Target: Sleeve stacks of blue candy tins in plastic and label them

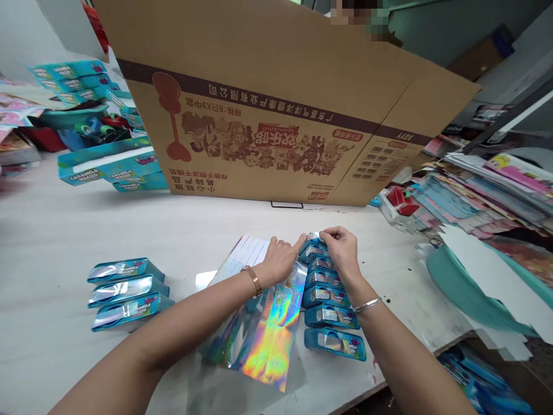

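Several small blue boxes [330, 316] stand in a column right of centre. At the far end of that column, my right hand [341, 248] pinches at the top of the farthest box, its thumb and forefinger on a small shiny piece. My left hand [281, 259] lies over holographic sheets [270, 346], fingers spread, the forefinger reaching to the left side of that same box. Beneath the hand, the sheets' far part shows white strips [252, 249]. Three more blue boxes [123, 291] stand at the left.
A large upright carton [276, 109] spans the back. Blue display boxes [108, 164] stand at the back left. On the right are stacked printed sheets [488, 196] and a teal basin [458, 288] with white card on it.
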### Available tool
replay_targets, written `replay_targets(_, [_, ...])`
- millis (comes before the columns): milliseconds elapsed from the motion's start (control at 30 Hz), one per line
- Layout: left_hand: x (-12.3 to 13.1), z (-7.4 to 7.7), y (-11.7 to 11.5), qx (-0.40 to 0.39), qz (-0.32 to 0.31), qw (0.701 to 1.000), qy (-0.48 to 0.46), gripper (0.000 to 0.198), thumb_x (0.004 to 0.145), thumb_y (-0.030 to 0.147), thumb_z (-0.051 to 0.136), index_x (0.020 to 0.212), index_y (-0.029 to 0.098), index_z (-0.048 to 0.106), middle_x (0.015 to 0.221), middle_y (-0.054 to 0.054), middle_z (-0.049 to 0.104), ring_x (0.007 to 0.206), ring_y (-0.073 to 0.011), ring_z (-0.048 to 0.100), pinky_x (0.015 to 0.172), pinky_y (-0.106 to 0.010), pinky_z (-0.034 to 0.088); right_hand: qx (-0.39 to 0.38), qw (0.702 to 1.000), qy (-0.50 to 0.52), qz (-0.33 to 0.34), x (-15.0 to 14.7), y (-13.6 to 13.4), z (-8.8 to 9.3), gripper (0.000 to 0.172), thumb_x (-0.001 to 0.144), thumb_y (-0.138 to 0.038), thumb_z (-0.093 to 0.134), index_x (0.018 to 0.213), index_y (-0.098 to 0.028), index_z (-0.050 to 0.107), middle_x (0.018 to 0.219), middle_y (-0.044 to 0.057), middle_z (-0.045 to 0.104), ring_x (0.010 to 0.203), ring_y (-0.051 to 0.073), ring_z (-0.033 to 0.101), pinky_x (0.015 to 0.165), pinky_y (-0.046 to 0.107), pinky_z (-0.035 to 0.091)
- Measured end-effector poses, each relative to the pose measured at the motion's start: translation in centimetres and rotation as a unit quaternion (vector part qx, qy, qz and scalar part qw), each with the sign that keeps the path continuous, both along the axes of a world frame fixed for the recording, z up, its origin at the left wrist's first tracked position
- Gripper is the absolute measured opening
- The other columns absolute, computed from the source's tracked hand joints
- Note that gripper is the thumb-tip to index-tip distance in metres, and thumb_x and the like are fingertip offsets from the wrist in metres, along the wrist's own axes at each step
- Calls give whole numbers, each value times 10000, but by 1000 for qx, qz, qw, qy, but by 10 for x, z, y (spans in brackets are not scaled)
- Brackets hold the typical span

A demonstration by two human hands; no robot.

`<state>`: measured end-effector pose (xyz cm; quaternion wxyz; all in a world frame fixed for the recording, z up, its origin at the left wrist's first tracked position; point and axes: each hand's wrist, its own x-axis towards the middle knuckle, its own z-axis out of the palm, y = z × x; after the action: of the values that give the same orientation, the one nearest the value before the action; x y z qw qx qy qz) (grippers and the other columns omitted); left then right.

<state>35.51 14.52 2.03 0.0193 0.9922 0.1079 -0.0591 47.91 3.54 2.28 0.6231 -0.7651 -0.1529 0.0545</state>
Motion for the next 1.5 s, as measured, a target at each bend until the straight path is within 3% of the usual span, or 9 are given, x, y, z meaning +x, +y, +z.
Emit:
replay_targets(333, [5,-8,-1,10,-13,1000,13,1021,815,199,742,1591,170,80,1039,-174,728,986,-316,662,858,-384,317,-80,995,-56,-3,6,-7,-13,231,649,-442,662,666,-214,631,637,18,642,632,194,568,654,331,452])
replay_targets(567, [5,-8,-4,12,-15,1000,11,969,834,176,690,1589,160,82,1034,-173,730,986,-313,666,858,-394,320,-137,984,-104,-46,11,-9,-18,169,658,-395,656,655,-225,658,843,66,628,863,252,574,838,386,458])
replay_targets(800, [5,-8,-8,16,-15,1000,18,917,854,168,640,1583,114,86,1052,-188,723,1004,-317,665,859,-398,331,-168,979,-100,-53,13,-8,-22,141,664,-352,644,625,-216,646,821,49,598,756,212,580,782,352,477])
replay_targets(1000, [7,-10,-14,13,-7,1000,8,652,975,119,358,1577,93,109,1027,-189,728,991,-294,677,853,-399,326,-192,974,-105,-65,10,-7,-24,136,675,-344,631,624,-219,643,858,48,625,731,194,578,751,329,479])
replay_targets(1500, [7,-10,-17,6,-1,1000,4,711,942,137,416,1577,79,100,977,-193,731,962,-328,682,852,-420,348,-194,973,-98,-75,11,-4,-25,172,695,-368,630,600,-225,642,830,53,642,738,207,605,735,329,482])
